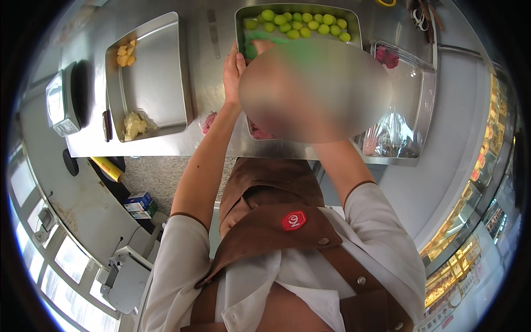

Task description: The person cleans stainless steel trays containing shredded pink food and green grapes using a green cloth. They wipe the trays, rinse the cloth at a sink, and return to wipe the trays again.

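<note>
Before me stands a metal tray, and along its far side lie several green grapes. My left hand rests against the tray's left wall, its fingers on the outer side near the rim. Inside the tray, on a green cloth or sheet, are the visible fingers of my right hand. A blurred oval hides the rest of that hand and much of the tray, so what it holds cannot be told. Some pink stuff shows at the tray's near left corner.
Another metal tray at left holds yellow-orange pieces and a pale lump in film. A film-covered tray stands at right. A knife, a spatula, a pink lump and scissors lie on the steel table.
</note>
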